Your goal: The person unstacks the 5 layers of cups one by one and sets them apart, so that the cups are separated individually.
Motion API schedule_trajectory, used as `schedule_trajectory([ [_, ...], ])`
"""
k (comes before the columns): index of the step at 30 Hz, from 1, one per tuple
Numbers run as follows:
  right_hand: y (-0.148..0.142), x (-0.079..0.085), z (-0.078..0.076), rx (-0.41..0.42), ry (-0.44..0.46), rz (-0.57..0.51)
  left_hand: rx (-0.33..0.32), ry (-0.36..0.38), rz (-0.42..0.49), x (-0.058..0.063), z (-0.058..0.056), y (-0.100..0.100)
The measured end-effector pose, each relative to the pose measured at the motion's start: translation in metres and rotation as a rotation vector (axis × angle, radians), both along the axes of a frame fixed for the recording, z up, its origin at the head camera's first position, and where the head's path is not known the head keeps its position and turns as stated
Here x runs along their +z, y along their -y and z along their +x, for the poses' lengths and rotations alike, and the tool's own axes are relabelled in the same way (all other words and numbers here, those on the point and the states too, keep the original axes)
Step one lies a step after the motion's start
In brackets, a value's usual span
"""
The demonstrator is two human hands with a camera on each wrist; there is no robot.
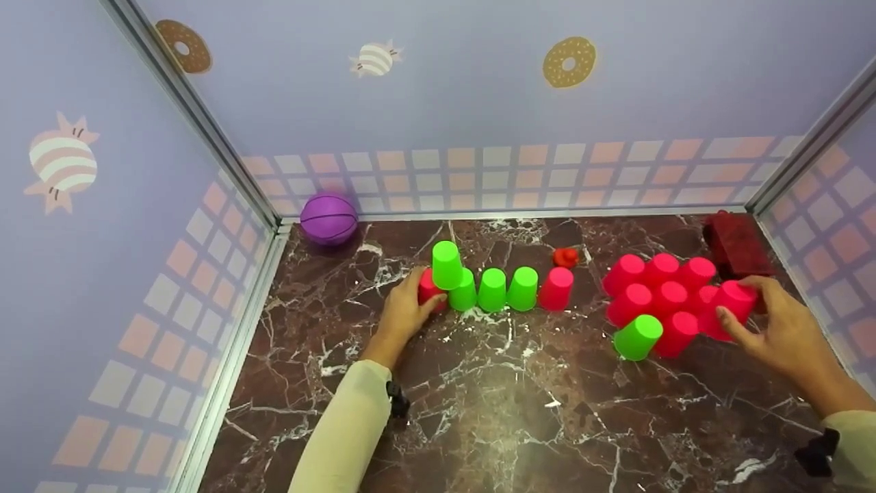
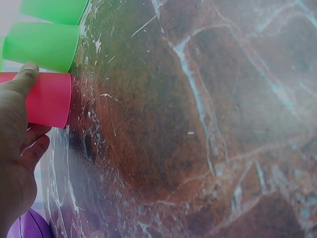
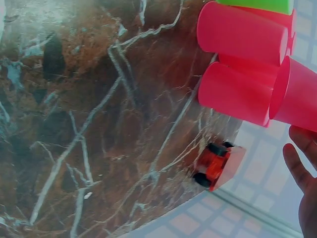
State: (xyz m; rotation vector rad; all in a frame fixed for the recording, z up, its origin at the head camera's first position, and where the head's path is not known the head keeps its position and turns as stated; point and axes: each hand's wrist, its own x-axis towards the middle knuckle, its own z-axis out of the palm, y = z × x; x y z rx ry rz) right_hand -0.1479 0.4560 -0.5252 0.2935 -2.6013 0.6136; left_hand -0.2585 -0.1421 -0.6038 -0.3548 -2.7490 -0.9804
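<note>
My left hand [image 1: 405, 308] grips a pink-red cup [image 2: 48, 101] at the left end of a row of upside-down cups, thumb on its near side. Beside it in the row stand a green cup [image 1: 463, 291], two more green cups and a pink-red cup [image 1: 556, 289]. Another green cup [image 1: 446, 265] sits upside down on top, over the gripped cup and its green neighbour. At the right, my right hand [image 1: 787, 332] holds a pink-red cup [image 3: 297, 94] by its sides, raised above the neighbouring cups. Several pink-red cups [image 1: 669, 298] and one green cup [image 1: 638, 337] cluster there upside down.
A purple ball [image 1: 329, 220] lies in the back left corner. Behind the row is a small red object [image 1: 565, 257]. A red toy vehicle [image 3: 215, 166] with black wheels stands at the back right. Patterned panels [image 1: 465, 103] enclose the marbled table [image 1: 479, 411].
</note>
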Motion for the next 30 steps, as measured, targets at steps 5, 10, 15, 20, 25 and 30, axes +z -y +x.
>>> schedule_trajectory([
  [5, -0.009, -0.009, 0.004, -0.001, -0.017, -0.009, -0.001, -0.02, -0.004, -0.002, 0.0, 0.0],
  [10, -0.014, -0.021, 0.008, -0.011, 0.008, -0.004, 0.004, -0.02, -0.012, -0.004, -0.001, 0.0],
  [15, -0.015, -0.036, 0.011, -0.003, 0.018, 0.014, 0.006, 0.005, -0.006, -0.002, -0.001, 0.0],
  [20, -0.014, -0.05, 0.013, 0.011, 0.03, 0.011, 0.008, 0.008, -0.003, -0.001, -0.001, 0.0],
  [25, -0.013, -0.059, 0.014, 0.016, 0.025, 0.027, 0.014, 0.009, -0.014, -0.001, -0.001, 0.0],
  [30, -0.012, -0.063, 0.014, 0.022, 0.027, 0.018, 0.016, 0.019, -0.01, -0.001, -0.001, 0.0],
])
